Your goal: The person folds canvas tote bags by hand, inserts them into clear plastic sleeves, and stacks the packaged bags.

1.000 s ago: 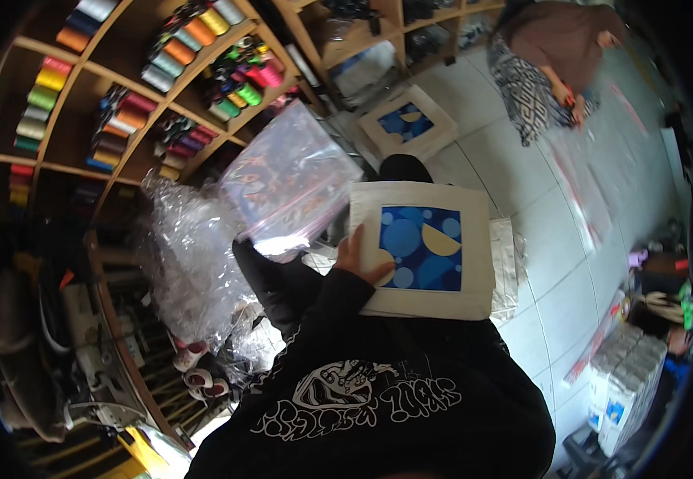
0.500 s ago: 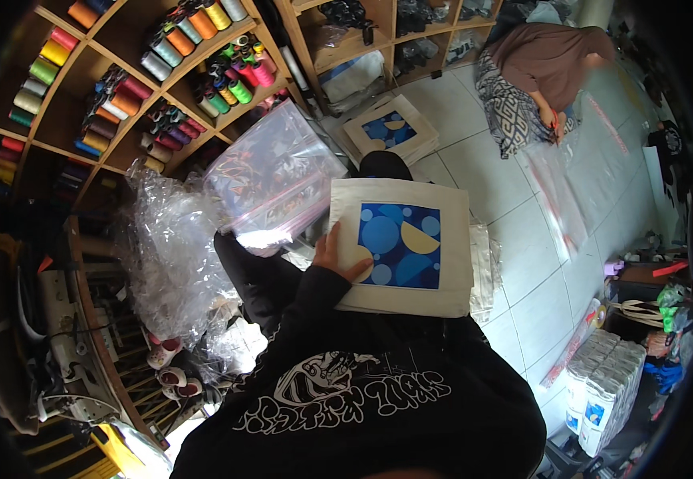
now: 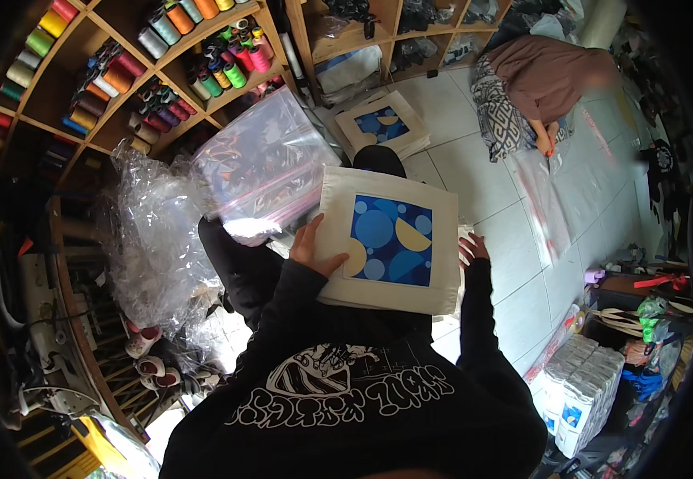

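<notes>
On my lap lies a small stack of flat cream canvas bags; the top canvas bag (image 3: 334, 291) bears a square blue panel with circles and pale yellow half-circles. My left hand (image 3: 317, 249) grips the stack's left edge, its thumb over the top bag. At the right edge is my right hand (image 3: 472, 249), fingers spread, beside more cream fabric that is mostly hidden under the stack. Left of the bags, clear plastic zip bags (image 3: 262, 160) lie in a pile near my knee.
A second stack of printed canvas bags (image 3: 398, 144) sits on the tiled floor ahead. Crumpled clear plastic (image 3: 150, 239) heaps at left, below shelves of thread spools (image 3: 234, 76). A person (image 3: 534, 88) bends over plastic sheeting at far right. Wrapped bundles (image 3: 582, 383) stand at lower right.
My right hand has come into view at the stack's right edge. The stack now sits slightly further left in the picture, with my left hand still on its left edge.
</notes>
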The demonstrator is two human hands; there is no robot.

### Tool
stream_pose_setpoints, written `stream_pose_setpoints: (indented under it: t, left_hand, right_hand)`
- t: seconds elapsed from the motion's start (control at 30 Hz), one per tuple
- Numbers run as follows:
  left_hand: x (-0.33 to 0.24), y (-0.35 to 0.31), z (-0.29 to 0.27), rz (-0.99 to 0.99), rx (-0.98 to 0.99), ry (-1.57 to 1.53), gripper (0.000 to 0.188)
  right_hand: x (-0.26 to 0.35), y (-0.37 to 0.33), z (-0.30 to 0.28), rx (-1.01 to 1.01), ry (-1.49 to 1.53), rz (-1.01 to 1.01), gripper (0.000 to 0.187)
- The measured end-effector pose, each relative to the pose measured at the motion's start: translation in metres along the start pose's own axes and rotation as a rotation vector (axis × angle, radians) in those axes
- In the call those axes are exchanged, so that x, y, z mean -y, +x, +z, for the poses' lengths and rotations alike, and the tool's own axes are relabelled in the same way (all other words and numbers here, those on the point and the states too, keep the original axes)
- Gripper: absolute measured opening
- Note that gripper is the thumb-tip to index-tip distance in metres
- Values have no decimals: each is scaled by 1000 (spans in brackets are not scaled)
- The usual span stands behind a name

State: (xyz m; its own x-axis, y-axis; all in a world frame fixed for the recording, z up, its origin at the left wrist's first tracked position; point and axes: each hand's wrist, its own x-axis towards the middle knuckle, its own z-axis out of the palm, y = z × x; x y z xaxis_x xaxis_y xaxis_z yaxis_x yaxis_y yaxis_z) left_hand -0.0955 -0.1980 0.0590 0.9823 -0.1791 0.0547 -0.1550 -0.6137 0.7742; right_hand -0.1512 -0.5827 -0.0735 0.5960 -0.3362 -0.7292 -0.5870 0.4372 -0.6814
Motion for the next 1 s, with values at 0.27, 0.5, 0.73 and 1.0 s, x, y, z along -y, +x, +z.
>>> stream_pose_setpoints:
  t: [0.27, 0.5, 0.73, 1.0]
  left_hand:
    - [45, 74, 2, 251, -220, 114, 52]
    - [113, 146, -23, 46, -176, 471, 38]
    - [126, 167, -29, -80, -162, 396, 15]
    - [128, 168, -51, 20, -253, 78, 14]
  right_hand:
    - [46, -54, -2, 207, -310, -349, 48]
    - [50, -96, 25, 180, -615, -530, 51]
    - [93, -120, 37, -34, -1041, -1080, 46]
    - [157, -167, 184, 572, -735, -1054, 30]
